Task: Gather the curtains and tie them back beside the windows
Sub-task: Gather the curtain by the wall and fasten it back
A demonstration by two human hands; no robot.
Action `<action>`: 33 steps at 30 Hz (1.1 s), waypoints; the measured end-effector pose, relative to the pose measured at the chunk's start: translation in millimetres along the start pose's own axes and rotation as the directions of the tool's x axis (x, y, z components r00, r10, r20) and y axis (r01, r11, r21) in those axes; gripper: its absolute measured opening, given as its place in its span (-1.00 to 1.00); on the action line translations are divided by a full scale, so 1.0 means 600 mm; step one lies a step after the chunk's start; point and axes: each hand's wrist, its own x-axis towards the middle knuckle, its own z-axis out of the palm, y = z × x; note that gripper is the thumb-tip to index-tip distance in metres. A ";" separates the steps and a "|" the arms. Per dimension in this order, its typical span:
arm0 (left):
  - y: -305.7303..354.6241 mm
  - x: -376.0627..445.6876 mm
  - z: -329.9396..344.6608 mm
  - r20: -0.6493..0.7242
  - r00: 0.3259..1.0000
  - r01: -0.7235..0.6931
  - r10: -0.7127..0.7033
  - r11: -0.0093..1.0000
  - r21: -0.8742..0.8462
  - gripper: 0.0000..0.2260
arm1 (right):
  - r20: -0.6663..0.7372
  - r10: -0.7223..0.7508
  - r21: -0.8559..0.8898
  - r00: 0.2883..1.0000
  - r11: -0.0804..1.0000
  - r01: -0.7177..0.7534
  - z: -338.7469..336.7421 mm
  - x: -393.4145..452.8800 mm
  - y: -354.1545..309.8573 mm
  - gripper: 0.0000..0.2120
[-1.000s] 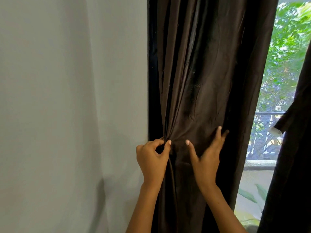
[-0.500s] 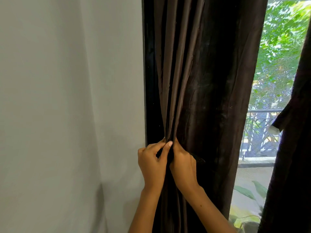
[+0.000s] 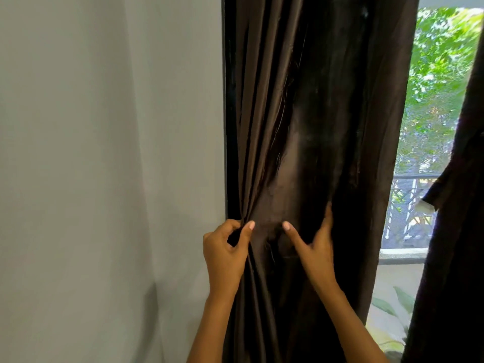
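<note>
Just right of the grey wall, a dark brown curtain is hung against the black window frame. Its gathered left pleats are pinched between thumb and fingers of the left hand. The right hand is spread wide on the cloth, thumb and fingers apart. A second dark curtain is seen at the right edge, with the window between them.

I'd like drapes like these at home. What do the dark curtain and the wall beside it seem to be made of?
Dark curtain: woven fabric, dark brown with a soft satin-like sheen; it falls in folds and bunches where the left hand pinches it. Whether silk or synthetic cannot be told. Wall: smooth, matte, pale grey, likely painted plaster.
</note>
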 end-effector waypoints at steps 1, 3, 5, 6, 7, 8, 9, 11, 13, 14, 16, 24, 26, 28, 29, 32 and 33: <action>0.002 -0.001 0.001 0.008 1.000 0.006 -0.006 1.000 -0.008 -0.82 | 0.032 0.044 0.050 0.999 0.998 -0.045 0.002 0.010 0.000 0.03; -0.006 -0.003 0.005 0.014 1.000 0.013 -0.013 1.000 0.013 -0.80 | 0.067 0.066 0.137 0.996 0.988 -0.075 0.007 0.021 -0.003 -0.07; -0.018 -0.007 0.010 -0.009 1.000 -0.001 0.002 0.996 0.091 -0.71 | -0.019 -0.079 0.090 0.997 0.993 0.081 0.012 0.014 -0.006 -0.45; -0.021 -0.009 0.013 -0.033 0.999 -0.013 0.018 0.989 0.147 -0.67 | -0.104 -0.183 0.004 0.978 0.983 0.184 0.015 0.004 -0.008 -0.67; -0.020 -0.012 0.017 -0.065 0.997 -0.032 0.047 0.978 0.206 -0.66 | -0.181 -0.296 -0.114 0.938 0.953 0.279 0.018 -0.007 -0.007 -0.83; -0.016 -0.016 0.021 -0.099 0.992 -0.050 0.078 0.965 0.257 -0.71 | -0.222 -0.401 -0.228 0.888 0.907 0.353 0.023 -0.020 -0.004 -0.90; -0.008 -0.019 0.025 -0.130 0.986 -0.066 0.108 0.954 0.293 -0.78 | -0.218 -0.476 -0.320 0.852 0.860 0.398 0.029 -0.034 -0.002 -0.90; 0.006 -0.027 0.032 -0.161 0.969 -0.125 0.188 0.933 0.338 -0.90 | -0.117 -0.529 -0.425 0.840 0.791 0.440 0.043 -0.060 0.003 -0.74; 0.008 -0.035 0.034 -0.157 0.952 -0.193 0.262 0.914 0.357 -0.90 | -0.060 -0.420 -0.300 0.906 0.873 0.384 0.052 -0.079 -0.006 -0.67; 0.007 -0.038 0.034 -0.152 0.949 -0.208 0.276 0.910 0.358 -0.87 | -0.048 -0.334 -0.193 0.941 0.928 0.319 0.055 -0.085 -0.013 -0.68; 0.005 -0.043 0.032 -0.119 0.957 -0.212 0.265 0.917 0.339 -0.79 | -0.003 -0.313 -0.182 0.950 0.934 0.308 0.059 -0.093 -0.014 -0.71; 0.001 -0.034 0.023 -0.136 0.985 -0.062 0.107 0.953 0.296 -0.81 | 0.278 -0.528 -0.360 0.803 0.718 0.596 0.041 -0.074 0.008 -0.63; -0.008 -0.026 0.020 -0.135 0.990 -0.013 0.051 0.963 0.270 -0.85 | 0.133 -0.540 -0.366 0.831 0.752 0.548 0.032 -0.065 0.007 -0.65; -0.016 -0.019 0.016 -0.110 0.994 0.033 -0.011 0.980 0.194 -0.83 | -0.105 -0.485 -0.444 0.868 0.804 0.395 0.026 -0.051 0.009 -0.56; -0.018 -0.016 0.014 -0.105 0.994 0.046 -0.031 0.988 0.149 -0.83 | -0.195 -0.405 -0.437 0.893 0.851 0.291 0.023 -0.044 0.006 -0.41; -0.019 -0.013 0.009 -0.100 0.995 0.028 -0.019 0.996 0.090 -0.86 | -0.188 -0.090 -0.145 0.978 0.987 0.063 0.014 -0.027 0.000 0.01; -0.018 -0.013 0.009 -0.099 0.995 0.022 -0.013 0.996 0.084 -0.86 | -0.137 -0.031 -0.013 0.990 0.999 0.029 0.011 -0.022 -0.002 0.02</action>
